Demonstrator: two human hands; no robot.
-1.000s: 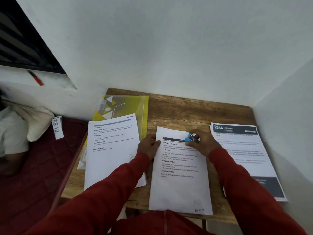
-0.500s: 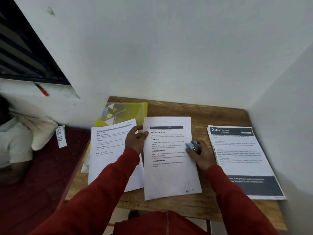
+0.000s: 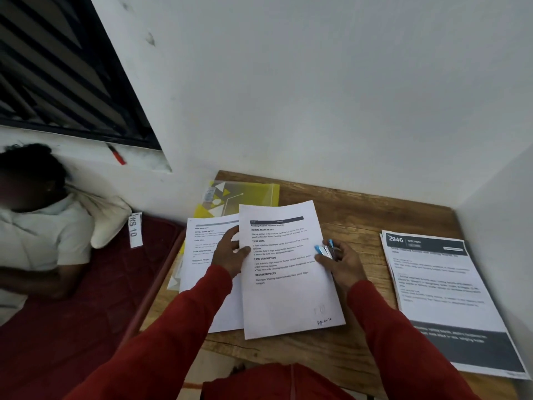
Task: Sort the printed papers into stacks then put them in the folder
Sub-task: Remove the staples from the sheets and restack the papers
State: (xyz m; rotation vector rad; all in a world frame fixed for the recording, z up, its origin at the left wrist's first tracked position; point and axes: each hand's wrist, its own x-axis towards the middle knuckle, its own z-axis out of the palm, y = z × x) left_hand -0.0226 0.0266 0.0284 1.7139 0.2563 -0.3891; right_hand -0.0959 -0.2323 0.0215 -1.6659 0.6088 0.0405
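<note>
Held sheet overlaps left stack; folder behind; right stack apart.

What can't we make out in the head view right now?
- Folder: its near part is hidden under the left stack and the held sheet.
- Left stack: its right side is hidden by the held sheet and the left hand.
- Right hand: it grips a small blue and silver item, too small to identify.
- Right stack: the body text is blurred, and the sheet count cannot be told.
</note>
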